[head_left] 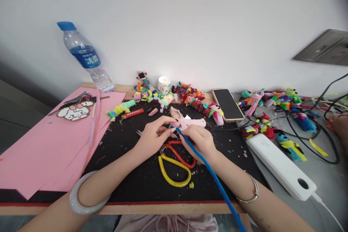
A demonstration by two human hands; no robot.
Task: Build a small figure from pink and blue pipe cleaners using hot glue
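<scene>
Over the middle of the black mat, my left hand (pixel 154 136) pinches a small pink piece (pixel 175 124) between thumb and fingers. A long blue pipe cleaner (pixel 214 175) meets that piece at my fingertips. Close beside it, my right hand (pixel 199 141) is closed on the blue pipe cleaner near its upper end; the rest trails down past my right forearm. A pink glue gun (pixel 196 122) lies just behind my hands. Beneath them are scissors (pixel 162 168) with yellow and red handles, their blades partly hidden by my left hand.
Pipe-cleaner figures (pixel 199 106) line the back around a white roll (pixel 164 84). Pink sheets (pixel 51 145) and a water bottle (pixel 87 58) stand left. At right are a phone (pixel 227 104), a white power bank (pixel 280 166), black cables and another person's hand (pixel 339 127).
</scene>
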